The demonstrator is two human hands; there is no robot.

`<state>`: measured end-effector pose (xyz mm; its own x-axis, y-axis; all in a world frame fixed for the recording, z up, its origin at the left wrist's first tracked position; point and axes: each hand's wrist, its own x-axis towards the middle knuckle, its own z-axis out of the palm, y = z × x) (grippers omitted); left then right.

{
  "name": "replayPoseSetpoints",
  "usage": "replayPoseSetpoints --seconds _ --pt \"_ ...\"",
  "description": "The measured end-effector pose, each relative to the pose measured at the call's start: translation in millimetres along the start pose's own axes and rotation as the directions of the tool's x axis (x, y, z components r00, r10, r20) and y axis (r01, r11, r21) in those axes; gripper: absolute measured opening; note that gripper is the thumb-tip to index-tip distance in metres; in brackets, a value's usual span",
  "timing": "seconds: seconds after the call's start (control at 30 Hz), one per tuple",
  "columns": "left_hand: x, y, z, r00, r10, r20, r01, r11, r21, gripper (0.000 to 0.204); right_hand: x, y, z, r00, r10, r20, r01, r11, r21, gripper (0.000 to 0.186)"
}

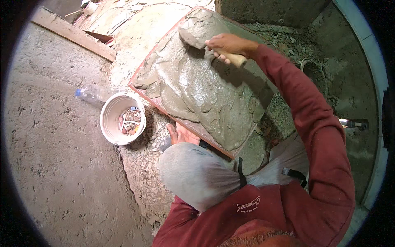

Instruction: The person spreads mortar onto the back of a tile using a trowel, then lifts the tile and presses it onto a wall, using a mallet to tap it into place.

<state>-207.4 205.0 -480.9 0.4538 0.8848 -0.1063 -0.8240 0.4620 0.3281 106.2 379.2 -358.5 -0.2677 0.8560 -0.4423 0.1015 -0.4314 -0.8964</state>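
Note:
My right hand (229, 46) grips a trowel by its wooden handle (236, 60). Its mortar-coated blade (190, 39) is over the far left part of a large tile (150, 99) with reddish edges. Wet grey mortar (205, 86) lies in thick, uneven swirls across most of the tile's upper face. At the near left edge, my left hand (184, 134) is turned palm up, with the thumb out and the palm under the edge, holding the tile from below. The fingers of that hand are mostly hidden by the tile and my knee.
A white bucket (108, 131) with small scraps inside stands left of the tile, beside a clear plastic bottle (95, 94). A wooden board (74, 35) lies at the far left. Rubble (288, 41) and a rough wall (275, 12) are beyond the tile.

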Motion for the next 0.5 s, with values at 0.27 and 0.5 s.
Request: replayPoseSetpoints --seconds 0.27,0.5 --pt "0.7 -4.9 11.8 0.999 -0.009 -0.054 0.010 1.000 0.022 0.093 -8.4 19.1 -69.6 0.771 -0.597 0.222 0.162 -0.154 -0.975 0.041" --pt "1.0 -3.0 4.9 0.998 0.005 -0.058 -0.003 0.999 0.037 0.093 30.3 1.4 -98.5 0.756 -0.652 0.064 -0.125 -0.239 -0.963 0.035"
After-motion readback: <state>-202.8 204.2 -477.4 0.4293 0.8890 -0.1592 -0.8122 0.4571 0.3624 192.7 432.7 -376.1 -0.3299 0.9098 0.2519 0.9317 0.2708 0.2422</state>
